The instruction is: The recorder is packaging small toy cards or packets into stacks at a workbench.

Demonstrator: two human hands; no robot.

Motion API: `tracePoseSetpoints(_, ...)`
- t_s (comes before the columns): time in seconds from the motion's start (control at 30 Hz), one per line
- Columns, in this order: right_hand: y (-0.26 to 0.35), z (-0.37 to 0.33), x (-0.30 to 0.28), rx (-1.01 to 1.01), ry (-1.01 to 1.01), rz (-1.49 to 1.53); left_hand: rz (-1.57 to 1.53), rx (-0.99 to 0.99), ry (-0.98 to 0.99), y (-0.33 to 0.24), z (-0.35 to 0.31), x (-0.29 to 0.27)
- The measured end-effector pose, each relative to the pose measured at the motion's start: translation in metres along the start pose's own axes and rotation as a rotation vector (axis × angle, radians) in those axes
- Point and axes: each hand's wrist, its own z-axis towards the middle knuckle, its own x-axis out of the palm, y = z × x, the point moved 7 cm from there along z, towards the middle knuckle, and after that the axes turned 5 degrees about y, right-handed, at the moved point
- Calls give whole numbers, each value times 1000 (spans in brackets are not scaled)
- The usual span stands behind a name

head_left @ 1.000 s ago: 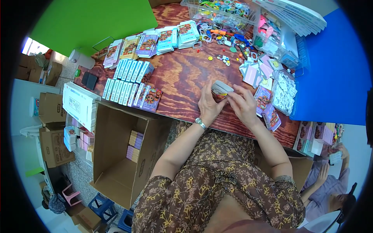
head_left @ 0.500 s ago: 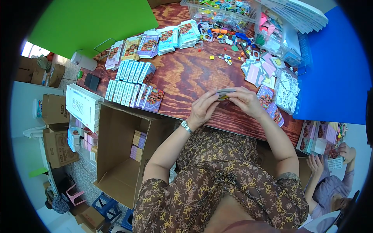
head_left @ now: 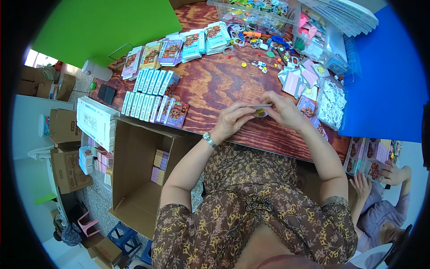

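Note:
Over the near part of the red-brown table, my left hand [head_left: 233,119] and my right hand [head_left: 285,112] pinch the two ends of a thin flat card packet [head_left: 260,106]. The packet is seen nearly edge-on; its mouth gapes towards me, and a bit of yellow shows inside. My fingers hide much of it. Left of my hands, finished-looking small boxes [head_left: 143,106] stand on edge in two rows, one purple box [head_left: 177,113] facing up at the row's end. To the right of my right hand lie more purple flat packets [head_left: 307,107].
Stacks of flat printed cartons [head_left: 191,44] line the back. Clear bins of small toys [head_left: 251,18], loose cards [head_left: 293,83] and a bag of white pieces [head_left: 331,105] fill the right. A cardboard box [head_left: 134,179] stands below left. A co-worker's hands [head_left: 392,174] are at far right.
Both hands have shifted slightly, and the packet has tilted so its mouth gapes wider towards me. My right fingers have risen onto its upper edge. The co-worker's hands have moved.

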Motion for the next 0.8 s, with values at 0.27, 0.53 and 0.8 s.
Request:
tracePoseSetpoints(0.27, 33, -13, -1, -438, -107, -311, 1, 7, -83, 3, -4, 2)
tracePoseSetpoints(0.53, 32, -1, 0, -235, -55, -192, -15, -64, -98, 16, -9, 5)
tracePoseSetpoints(0.8, 47, -13, 15, -329, -267, -535, -64, -144, -68, 22, -13, 7)
